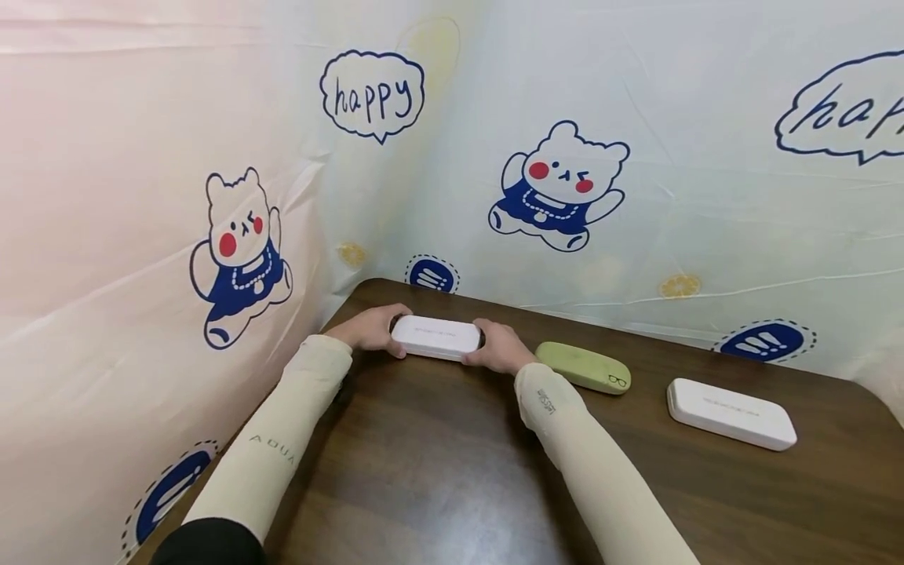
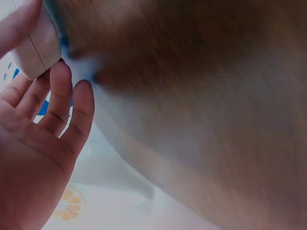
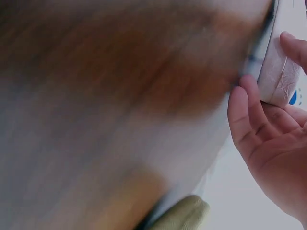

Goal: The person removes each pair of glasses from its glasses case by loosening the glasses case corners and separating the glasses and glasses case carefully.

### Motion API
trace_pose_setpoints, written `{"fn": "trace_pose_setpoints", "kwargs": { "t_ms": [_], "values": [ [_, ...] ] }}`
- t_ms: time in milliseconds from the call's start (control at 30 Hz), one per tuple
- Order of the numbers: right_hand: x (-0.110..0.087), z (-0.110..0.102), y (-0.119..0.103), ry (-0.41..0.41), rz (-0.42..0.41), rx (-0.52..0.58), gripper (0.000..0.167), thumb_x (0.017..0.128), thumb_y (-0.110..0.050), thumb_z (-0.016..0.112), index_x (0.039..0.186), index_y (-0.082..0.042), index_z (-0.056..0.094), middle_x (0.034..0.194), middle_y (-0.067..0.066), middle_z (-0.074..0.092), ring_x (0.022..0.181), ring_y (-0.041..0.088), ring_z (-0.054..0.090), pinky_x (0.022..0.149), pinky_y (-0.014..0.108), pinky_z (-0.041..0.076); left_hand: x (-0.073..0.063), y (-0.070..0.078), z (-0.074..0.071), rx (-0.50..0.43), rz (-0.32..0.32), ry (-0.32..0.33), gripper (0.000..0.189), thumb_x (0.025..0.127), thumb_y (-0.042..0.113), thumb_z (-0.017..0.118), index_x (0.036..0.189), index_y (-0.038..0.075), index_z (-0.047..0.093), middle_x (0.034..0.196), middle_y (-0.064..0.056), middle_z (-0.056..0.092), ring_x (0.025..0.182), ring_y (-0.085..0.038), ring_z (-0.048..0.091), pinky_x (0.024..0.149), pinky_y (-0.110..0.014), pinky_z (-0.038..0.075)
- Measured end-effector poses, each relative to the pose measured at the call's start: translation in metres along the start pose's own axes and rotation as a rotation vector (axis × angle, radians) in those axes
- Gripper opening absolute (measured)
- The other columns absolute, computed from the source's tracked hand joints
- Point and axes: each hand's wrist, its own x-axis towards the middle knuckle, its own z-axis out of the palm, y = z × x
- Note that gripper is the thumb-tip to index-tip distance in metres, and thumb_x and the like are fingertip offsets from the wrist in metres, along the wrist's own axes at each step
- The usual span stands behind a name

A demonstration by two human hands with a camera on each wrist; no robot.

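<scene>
A white glasses case (image 1: 435, 336) with faint lettering on its lid is held at both ends near the table's back left corner. My left hand (image 1: 372, 328) grips its left end, thumb on the near side and fingers behind. The right hand (image 1: 500, 347) grips the other end in the same way. The left wrist view shows the case's rounded end (image 2: 36, 45), with a seam, between thumb and fingers. In the right wrist view the opposite end (image 3: 280, 72) looks creased beside the right fingers. The lid appears closed.
Just right of my right hand lies a green glasses case (image 1: 585, 367) with a small glasses drawing. Farther right is a second white glasses case (image 1: 730, 413). All are on a dark wooden table (image 1: 424, 455). Printed cloth (image 1: 452, 157) hangs along the back and left edges.
</scene>
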Motion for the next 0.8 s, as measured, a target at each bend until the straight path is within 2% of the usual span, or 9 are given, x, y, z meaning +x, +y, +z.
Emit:
{"fn": "trace_pose_setpoints", "kwargs": {
  "t_ms": [133, 300, 433, 600, 667, 800],
  "values": [
    [-0.019, -0.008, 0.0, -0.011, -0.015, -0.021, 0.08, 0.082, -0.035, 0.084, 0.147, -0.005, 0.048, 0.136, 0.012, 0.059, 0.113, 0.024, 0.055, 0.102, 0.041, 0.042, -0.016, 0.011, -0.001, 0.009, 0.037, -0.011, 0.077, 0.073, 0.032, 0.088, 0.138, 0.015, 0.052, 0.13, -0.01, 0.061, 0.112, -0.028, 0.054, 0.102, -0.049, 0.039],
    [-0.046, -0.014, -0.001, -0.012, -0.035, -0.032, 0.079, 0.082, -0.036, 0.084, 0.146, -0.007, 0.049, 0.133, 0.01, 0.061, 0.108, 0.023, 0.056, 0.098, 0.041, 0.044, -0.035, 0.022, 0.004, 0.021, 0.12, 0.003, 0.075, 0.073, 0.035, 0.088, 0.136, 0.015, 0.054, 0.124, -0.006, 0.063, 0.107, -0.024, 0.056, 0.099, -0.046, 0.041],
    [-0.072, -0.017, 0.002, -0.013, -0.05, -0.019, 0.078, 0.081, -0.034, 0.085, 0.145, -0.005, 0.05, 0.127, 0.009, 0.063, 0.099, 0.02, 0.057, 0.092, 0.039, 0.046, -0.049, 0.037, 0.014, 0.021, 0.156, -0.004, 0.074, 0.073, 0.036, 0.089, 0.135, 0.014, 0.055, 0.122, -0.003, 0.063, 0.105, -0.022, 0.056, 0.098, -0.045, 0.042],
    [-0.108, -0.018, 0.008, -0.026, -0.068, 0.022, 0.074, 0.08, -0.029, 0.085, 0.14, -0.005, 0.051, 0.118, 0.009, 0.065, 0.079, 0.015, 0.062, 0.075, 0.036, 0.051, -0.071, 0.058, 0.03, 0.038, 0.195, -0.005, 0.072, 0.073, 0.038, 0.088, 0.133, 0.014, 0.056, 0.119, 0.001, 0.062, 0.101, -0.017, 0.057, 0.094, -0.041, 0.045],
    [-0.124, -0.018, 0.01, -0.018, -0.081, 0.013, 0.073, 0.078, -0.029, 0.086, 0.138, -0.004, 0.052, 0.113, 0.008, 0.065, 0.077, 0.015, 0.062, 0.072, 0.035, 0.051, -0.08, 0.068, 0.037, 0.042, 0.23, 0.002, 0.072, 0.073, 0.038, 0.088, 0.132, 0.013, 0.056, 0.117, 0.002, 0.062, 0.099, -0.016, 0.057, 0.092, -0.04, 0.046],
    [-0.157, -0.02, 0.015, 0.002, -0.11, -0.028, 0.073, 0.076, -0.03, 0.087, 0.135, -0.002, 0.053, 0.11, 0.005, 0.065, 0.089, 0.016, 0.059, 0.081, 0.038, 0.05, -0.1, 0.088, 0.05, 0.058, 0.285, 0.002, 0.072, 0.073, 0.039, 0.088, 0.132, 0.013, 0.055, 0.115, 0.004, 0.061, 0.095, -0.013, 0.058, 0.088, -0.037, 0.048]
  ]
}}
